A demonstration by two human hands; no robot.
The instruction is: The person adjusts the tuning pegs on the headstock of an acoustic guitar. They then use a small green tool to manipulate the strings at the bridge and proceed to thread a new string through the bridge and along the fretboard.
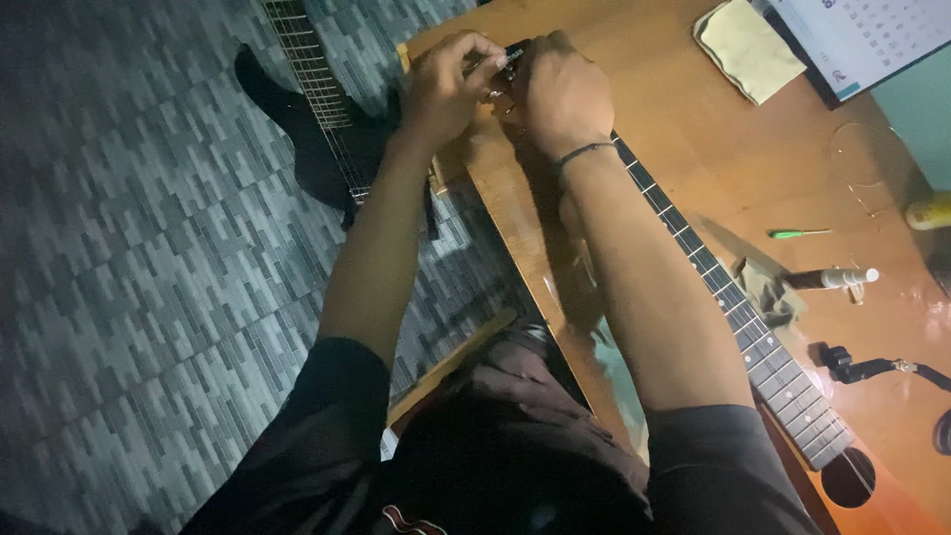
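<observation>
Item one, nearest me at the bottom of the frame: my dark sleeves and lap.

Item two, lower right: the ukulele [783,381], wooden body with its round sound hole at the bottom right corner, its dark fretted neck running diagonally up and left under my right forearm toward the upper centre. It lies on the wooden table [713,168].

Item three, right edge, middle height: a white-tipped tool [832,278] beside a crumpled grey-green rag [765,292], a black clip with cable [852,365] below it, a green-handled screwdriver [797,234] above it.

Item four, upper centre: my right hand [560,94], dark band at the wrist, curled closed over the head end of the ukulele at the table's far corner. My left hand [448,84] sits just beside it, fingers pinched on a small dark object [513,52]; I cannot tell what the object is. The two hands touch.

Item five, upper left: a black electric guitar [317,119] lying on the grey tiled floor [129,248].

Item six, upper right: a folded yellow cloth [748,50] on the table, a white printed sheet [872,35] beyond it.
</observation>
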